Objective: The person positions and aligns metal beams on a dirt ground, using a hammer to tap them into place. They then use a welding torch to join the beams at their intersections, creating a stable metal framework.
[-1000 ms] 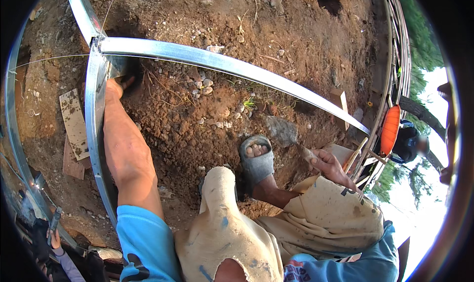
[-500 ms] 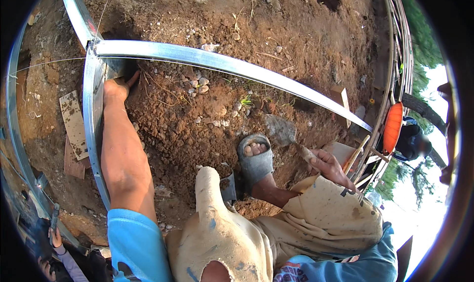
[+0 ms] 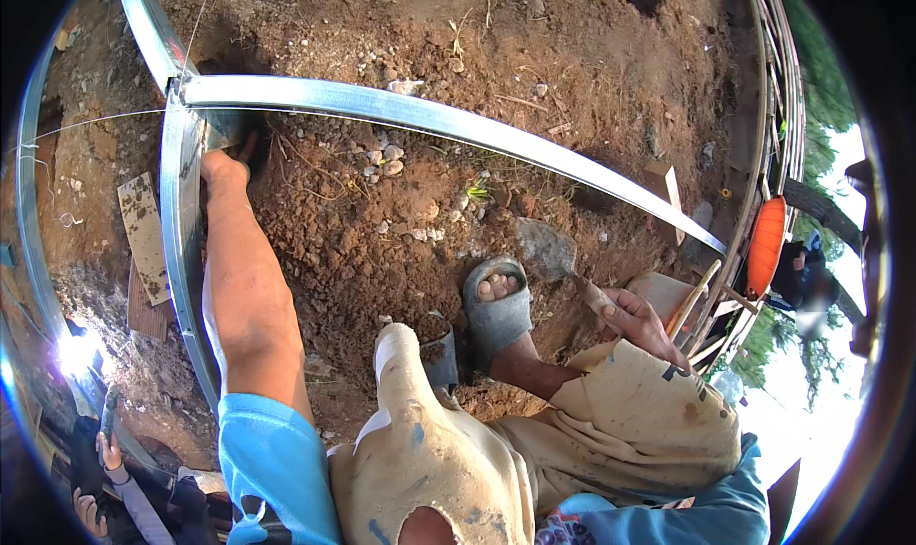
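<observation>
My left hand (image 3: 225, 168) reaches down into a dark hole beside the corner where silver metal channels (image 3: 324, 98) meet. One digit sticks out; the other fingers are hidden, so I cannot tell whether they hold the metal. In my right hand (image 3: 641, 324), closed and resting by my knee, is the wooden handle of a trowel (image 3: 547, 248). Its muddy, pointed blade lies over the soil, just past the grey sandal (image 3: 499, 318) on my foot. A thin string (image 3: 105, 117) runs along the channels.
Loose brown soil with stones (image 3: 392, 160) spreads between my feet and the channel. Muddy boards (image 3: 143, 235) lie at the left. Beyond them a co-worker's hand (image 3: 111, 450) holds a tool near a glaring white light. An orange object (image 3: 766, 247) hangs by the wooden fence at the right.
The bright white light has flared up at the left, near the co-worker. My left hand's visible digit has shifted slightly. My right hand keeps its hold on the trowel.
</observation>
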Demonstrator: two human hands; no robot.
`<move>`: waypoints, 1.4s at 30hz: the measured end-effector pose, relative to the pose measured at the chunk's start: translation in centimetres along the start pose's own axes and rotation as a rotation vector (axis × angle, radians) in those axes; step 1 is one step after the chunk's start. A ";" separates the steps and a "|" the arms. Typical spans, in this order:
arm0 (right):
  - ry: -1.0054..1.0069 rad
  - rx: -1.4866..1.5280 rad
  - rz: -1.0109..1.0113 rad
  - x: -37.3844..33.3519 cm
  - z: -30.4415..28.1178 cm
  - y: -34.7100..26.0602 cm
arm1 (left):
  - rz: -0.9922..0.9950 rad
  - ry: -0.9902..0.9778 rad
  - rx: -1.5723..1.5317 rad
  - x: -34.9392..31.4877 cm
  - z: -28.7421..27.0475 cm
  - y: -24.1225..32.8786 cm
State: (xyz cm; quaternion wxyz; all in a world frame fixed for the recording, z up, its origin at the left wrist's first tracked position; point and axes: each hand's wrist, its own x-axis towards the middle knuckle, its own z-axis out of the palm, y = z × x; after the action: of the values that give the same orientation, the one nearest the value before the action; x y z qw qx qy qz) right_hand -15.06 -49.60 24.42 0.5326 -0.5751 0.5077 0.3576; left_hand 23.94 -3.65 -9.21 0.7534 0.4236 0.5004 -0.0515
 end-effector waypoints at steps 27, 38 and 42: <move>-0.011 -0.022 -0.023 0.9 -0.2 0.2 | 0.389 -0.715 0.292 -8.8 1.6 -2.7; -0.016 -0.052 -0.005 0.6 0.2 -0.4 | 0.525 -0.052 1.057 1.5 10.1 -1.3; -0.007 -0.060 0.013 0.6 0.4 -0.8 | 0.547 -0.071 0.921 2.7 9.8 -1.9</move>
State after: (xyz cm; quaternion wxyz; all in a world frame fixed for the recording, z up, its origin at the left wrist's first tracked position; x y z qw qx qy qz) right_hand -14.15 -49.42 23.99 0.5145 -0.5861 0.4986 0.3783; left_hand 31.28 -10.64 -11.14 0.4918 0.8232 0.2716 -0.0819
